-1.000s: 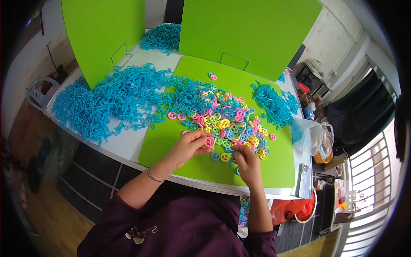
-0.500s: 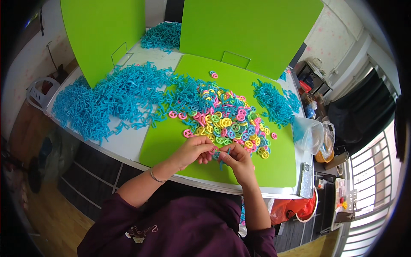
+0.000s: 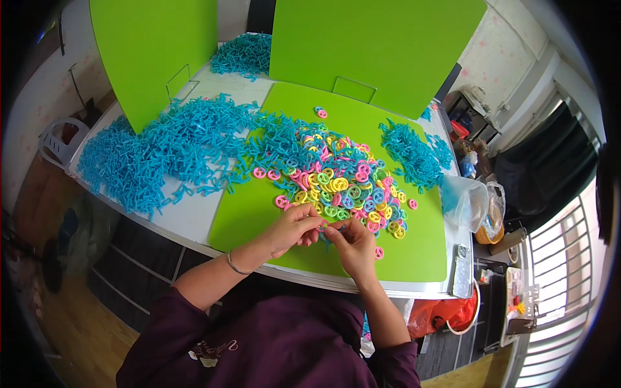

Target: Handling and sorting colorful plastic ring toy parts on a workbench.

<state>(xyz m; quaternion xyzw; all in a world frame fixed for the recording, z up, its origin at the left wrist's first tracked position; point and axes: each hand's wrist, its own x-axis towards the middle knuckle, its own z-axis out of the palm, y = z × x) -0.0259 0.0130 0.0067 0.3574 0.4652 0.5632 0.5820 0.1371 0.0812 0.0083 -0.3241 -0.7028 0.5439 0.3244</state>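
My left hand (image 3: 294, 231) pinches a small pink plastic wheel (image 3: 321, 226) above the near part of the green board (image 3: 259, 223). Close against it, my right hand (image 3: 353, 244) has thumb and forefinger closed on a small blue plastic piece (image 3: 328, 246), mostly covered by the fingers. Both sets of fingertips nearly meet. Just beyond them lies a heap of pink, yellow, green and blue wheels (image 3: 339, 184), with blue forked pieces mixed in at its far left. A single pink wheel (image 3: 379, 253) lies beside my right wrist.
A large pile of blue pieces (image 3: 168, 149) covers the table's left side; smaller blue piles lie at the right (image 3: 411, 155) and back (image 3: 242, 55). Upright green panels (image 3: 375, 52) stand behind. At the right edge are a clear plastic tub (image 3: 467, 204) and a phone (image 3: 461, 270).
My right hand has shifted slightly left, closer to my left fingertips. The blue piece shows less between the fingers, and the pink wheel beside my right wrist is more exposed.
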